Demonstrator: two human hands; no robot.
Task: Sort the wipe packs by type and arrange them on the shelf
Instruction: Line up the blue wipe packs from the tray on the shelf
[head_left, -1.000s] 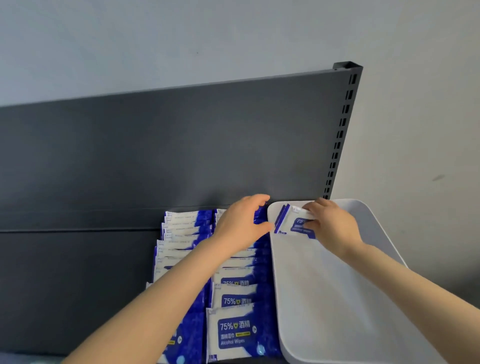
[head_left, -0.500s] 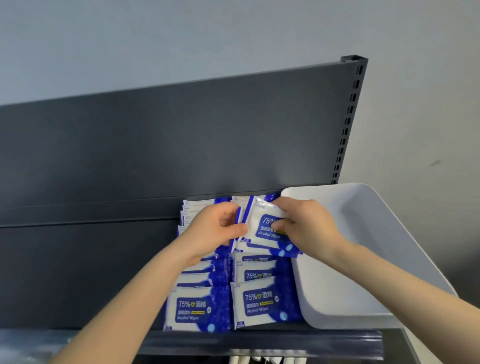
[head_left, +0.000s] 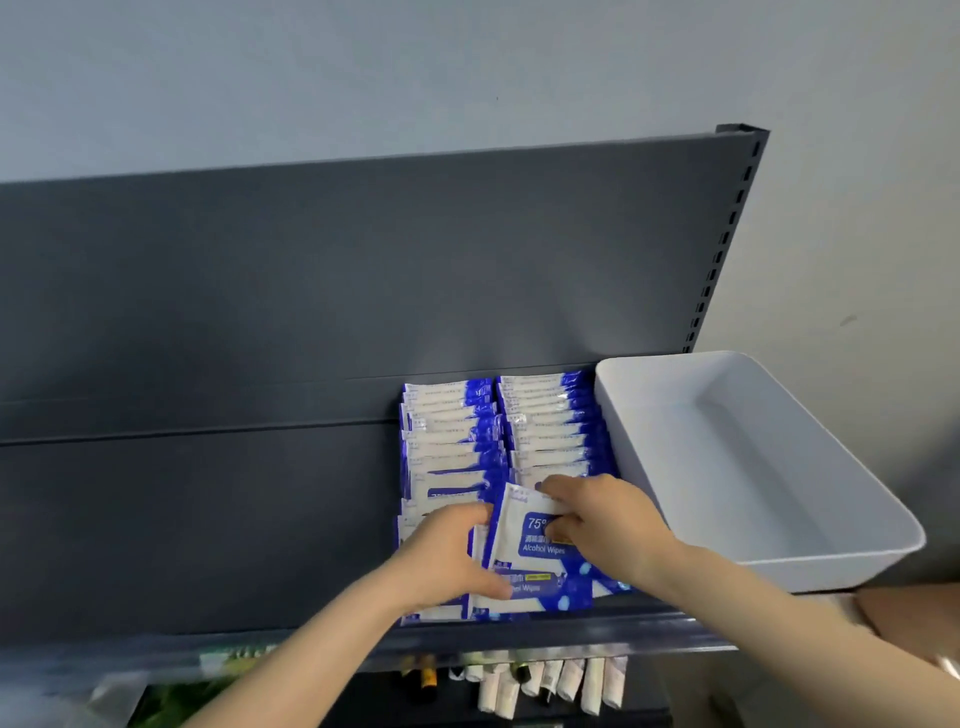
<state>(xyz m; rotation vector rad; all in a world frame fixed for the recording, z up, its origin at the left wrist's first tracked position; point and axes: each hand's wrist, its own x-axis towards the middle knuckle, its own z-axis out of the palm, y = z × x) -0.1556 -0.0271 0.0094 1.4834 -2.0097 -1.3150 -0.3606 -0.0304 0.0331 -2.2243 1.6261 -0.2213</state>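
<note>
Right hand (head_left: 605, 525): we pinch the blue-and-white plastic wipe pack (head_left: 524, 538), tilted over the front of the right row (head_left: 550, 421).
Left hand (head_left: 447, 556): fingers curled round packs of the left row (head_left: 447, 426).

Glossy plastic-film wipe packs (head_left: 550, 410), matt dark metal shelf (head_left: 260, 519), smooth white plastic tray (head_left: 779, 569).

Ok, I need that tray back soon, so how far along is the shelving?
Nearly done. The left row and right row are already lined up on the shelf, and the white tray shows nothing inside. In hand: the right hand pinches one wipe pack at the right row's front; the left hand touches the left row's front. Left: seating that pack.
</note>
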